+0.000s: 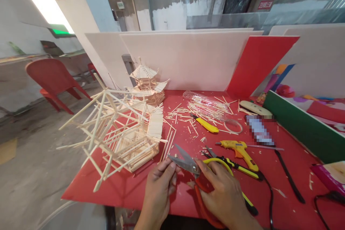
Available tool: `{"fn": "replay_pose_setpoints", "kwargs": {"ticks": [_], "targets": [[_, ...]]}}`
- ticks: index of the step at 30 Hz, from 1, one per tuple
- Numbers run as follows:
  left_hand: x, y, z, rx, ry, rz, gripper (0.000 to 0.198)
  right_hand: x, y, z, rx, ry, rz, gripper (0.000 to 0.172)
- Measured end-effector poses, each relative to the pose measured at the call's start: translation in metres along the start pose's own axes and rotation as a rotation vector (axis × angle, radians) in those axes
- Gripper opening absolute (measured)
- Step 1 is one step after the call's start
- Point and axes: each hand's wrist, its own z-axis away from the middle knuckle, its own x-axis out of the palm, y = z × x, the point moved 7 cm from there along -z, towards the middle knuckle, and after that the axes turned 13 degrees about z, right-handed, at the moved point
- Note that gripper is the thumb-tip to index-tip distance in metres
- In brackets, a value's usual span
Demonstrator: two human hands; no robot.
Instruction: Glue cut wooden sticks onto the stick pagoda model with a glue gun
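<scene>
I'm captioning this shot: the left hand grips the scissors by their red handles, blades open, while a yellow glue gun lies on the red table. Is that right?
Not quite: the right hand grips the red-handled scissors, as the head view shows. They are open, and the yellow glue gun lies on the red table.

The glue gun [234, 145] and half-painted walls [178, 15] suggest a craft workshop.

The left hand [161, 180], right hand [222, 188] and forearms [151, 215] are bare.
</scene>
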Motion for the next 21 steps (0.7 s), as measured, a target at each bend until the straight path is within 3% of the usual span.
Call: {"fn": "replay_pose_setpoints", "kwargs": {"ticks": [8, 12, 14, 19, 21], "targets": [[0.002, 0.000, 0.001, -0.007, 0.020, -0.049, 0.043, 0.001, 0.010, 0.003, 0.061, 0.060, -0.020, 0.053], [-0.005, 0.002, -0.005, 0.032, 0.033, -0.038, 0.044, 0.008, 0.022, 0.004, 0.255, -0.104, -0.312, 0.050], [-0.009, 0.002, -0.007, 0.044, 0.036, -0.051, 0.044, 0.011, 0.024, 0.006, 0.315, -0.198, -0.353, 0.050], [-0.009, 0.004, -0.004, 0.074, 0.024, -0.013, 0.045, 0.017, 0.002, 0.016, 0.151, -0.201, 0.030, 0.050], [-0.007, 0.007, -0.002, 0.088, 0.013, 0.030, 0.042, 0.023, -0.010, 0.021, 0.082, -0.179, 0.081, 0.049]]}}
